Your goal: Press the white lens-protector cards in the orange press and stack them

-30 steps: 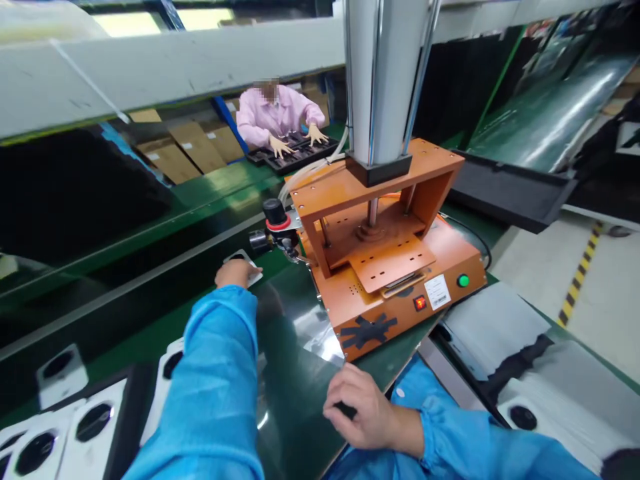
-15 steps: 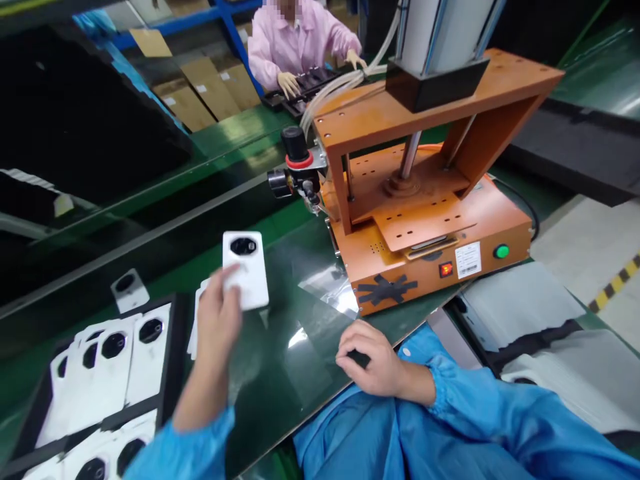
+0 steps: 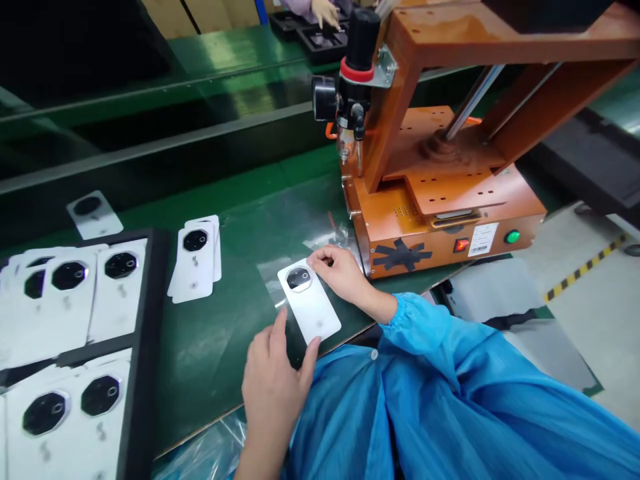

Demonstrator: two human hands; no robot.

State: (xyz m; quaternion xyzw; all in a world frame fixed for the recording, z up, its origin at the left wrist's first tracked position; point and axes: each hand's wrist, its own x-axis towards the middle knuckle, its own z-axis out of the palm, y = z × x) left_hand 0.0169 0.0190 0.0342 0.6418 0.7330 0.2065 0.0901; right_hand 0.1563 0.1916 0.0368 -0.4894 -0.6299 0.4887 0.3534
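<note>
White panel (image 3: 320, 310) with a dark octagonal camera window, lying near the front edge of the green bench (image 3: 200, 367), between both hands. Right hand (image 3: 343, 273) at its upper corner beside the camera window, thumb and finger closed in an apparent pinch on that corner. Left hand (image 3: 275, 373) spread, thumb at the lower edge, index finger close to the long left side; firm contact there, cannot tell. Clear film (image 3: 269, 283) partly visible beside the panel, flat on the bench.

Handling of this one piece seemingly underway, not finished, judging by both hands being at it. Well apart to the left, a small overlapping stack of similar panels (image 3: 195, 273), window side up, with no hand on it. Farther left, a black tray (image 3: 145, 373) with many more panels in two compartments, overlapping, and a lone panel (image 3: 96, 220) just behind it. Batch clearly partway rather than complete, as a judgement; whether finished or waiting in tray and stack, cannot tell.

To the right, an orange press (image 3: 390, 230) with red switch (image 3: 461, 245) lit, green button (image 3: 513, 237) and a pale piece (image 3: 453, 217) at the front slot, its stage of work unclear. Beyond, a co-worker's hand (image 3: 326, 13) over a dark tray (image 3: 325, 53).
</note>
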